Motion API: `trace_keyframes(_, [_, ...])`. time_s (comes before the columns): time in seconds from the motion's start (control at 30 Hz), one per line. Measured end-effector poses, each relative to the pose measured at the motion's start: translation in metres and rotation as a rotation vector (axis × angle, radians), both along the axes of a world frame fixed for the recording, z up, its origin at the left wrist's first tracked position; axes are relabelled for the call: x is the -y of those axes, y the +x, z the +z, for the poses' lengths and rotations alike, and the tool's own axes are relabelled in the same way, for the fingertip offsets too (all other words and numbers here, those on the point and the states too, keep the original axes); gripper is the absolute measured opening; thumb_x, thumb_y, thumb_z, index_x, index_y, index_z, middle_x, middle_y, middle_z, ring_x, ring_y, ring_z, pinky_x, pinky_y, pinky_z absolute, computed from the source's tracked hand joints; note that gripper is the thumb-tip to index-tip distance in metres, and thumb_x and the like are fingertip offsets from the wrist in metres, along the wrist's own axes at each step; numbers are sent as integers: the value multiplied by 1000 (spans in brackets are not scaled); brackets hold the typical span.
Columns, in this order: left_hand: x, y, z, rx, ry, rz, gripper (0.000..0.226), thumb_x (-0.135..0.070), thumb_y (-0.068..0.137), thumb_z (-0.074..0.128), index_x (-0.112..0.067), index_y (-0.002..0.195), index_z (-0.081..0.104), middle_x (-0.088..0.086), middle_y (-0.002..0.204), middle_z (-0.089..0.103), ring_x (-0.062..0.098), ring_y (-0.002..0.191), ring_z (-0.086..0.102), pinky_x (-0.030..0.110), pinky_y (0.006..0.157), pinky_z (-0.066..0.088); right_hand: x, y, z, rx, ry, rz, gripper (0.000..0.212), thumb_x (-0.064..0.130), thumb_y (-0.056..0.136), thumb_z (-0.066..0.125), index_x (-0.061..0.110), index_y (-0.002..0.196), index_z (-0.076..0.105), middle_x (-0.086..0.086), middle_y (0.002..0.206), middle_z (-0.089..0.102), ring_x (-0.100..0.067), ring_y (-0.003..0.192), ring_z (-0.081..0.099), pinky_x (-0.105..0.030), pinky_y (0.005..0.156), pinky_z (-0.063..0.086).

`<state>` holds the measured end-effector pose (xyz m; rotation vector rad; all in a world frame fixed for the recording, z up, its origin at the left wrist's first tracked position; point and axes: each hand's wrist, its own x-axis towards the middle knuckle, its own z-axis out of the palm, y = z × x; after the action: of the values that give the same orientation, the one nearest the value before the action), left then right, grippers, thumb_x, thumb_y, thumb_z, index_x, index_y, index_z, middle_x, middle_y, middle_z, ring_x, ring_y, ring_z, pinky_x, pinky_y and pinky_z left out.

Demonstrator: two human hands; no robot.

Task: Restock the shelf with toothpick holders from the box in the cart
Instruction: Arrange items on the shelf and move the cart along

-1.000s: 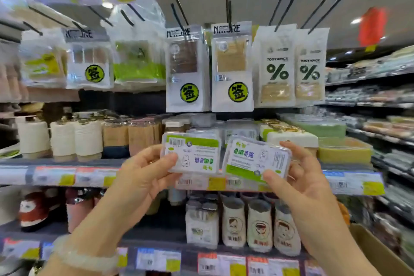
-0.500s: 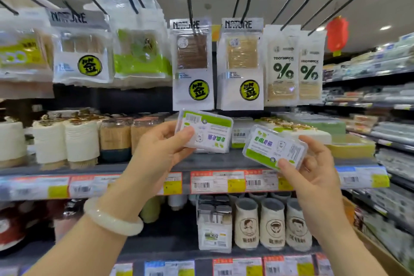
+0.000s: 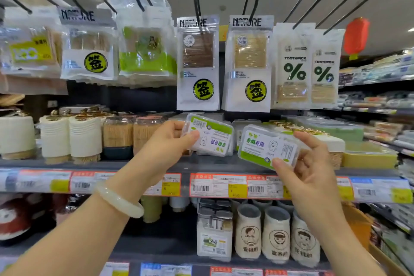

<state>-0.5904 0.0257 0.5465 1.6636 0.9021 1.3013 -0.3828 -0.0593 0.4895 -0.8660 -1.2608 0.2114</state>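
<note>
here, each hand pinches a flat clear case with green-and-white label: left hand [image 3: 167, 148] on the left case [image 3: 209, 135], right hand [image 3: 313, 168] on the right case [image 3: 267, 147].

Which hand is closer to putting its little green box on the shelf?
Probably the left hand. Its box is already up against the same kind of boxes on the shelf. The right hand holds its box lower and out in front.
</note>
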Motion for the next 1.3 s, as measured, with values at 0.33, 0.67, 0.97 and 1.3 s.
trace_keyframes(0.33, [-15, -14, 6, -398, 83, 76, 17, -23, 89, 62, -23, 103, 53, -2, 103, 68, 15, 98, 64, 35, 92, 49, 0, 6, -3, 17, -4, 24, 53, -1, 84, 61, 41, 112, 43, 4, 102, 63, 0, 94, 65, -10, 72, 50])
trace_keyframes(0.67, [-9, 5, 21, -268, 370, 46, 51, -21, 81, 70, -32, 125, 46, 1, 108, 60, 14, 93, 64, 31, 81, 55, 0, 10, -4, 7, -2, 35, 54, -2, 83, 61, 39, 113, 45, 6, 101, 64, -2, 95, 66, -13, 75, 52])
trace_keyframes(0.97, [-19, 26, 18, -438, 357, -27, 46, -19, 82, 71, -31, 122, 51, -5, 101, 62, 4, 79, 61, 20, 67, 54, 10, 21, -8, -39, 60, 29, 51, 9, 73, 63, 32, 116, 47, 6, 100, 67, -5, 97, 65, -14, 76, 52])
trace_keyframes(1.3, [-20, 33, 8, -556, 341, 10, 46, -29, 76, 76, -30, 115, 51, -6, 102, 59, 4, 82, 60, 20, 69, 52, 17, 48, -9, -12, 37, 50, 66, 58, 58, 79, 42, 115, 52, 5, 109, 67, -10, 103, 64, -21, 78, 55])
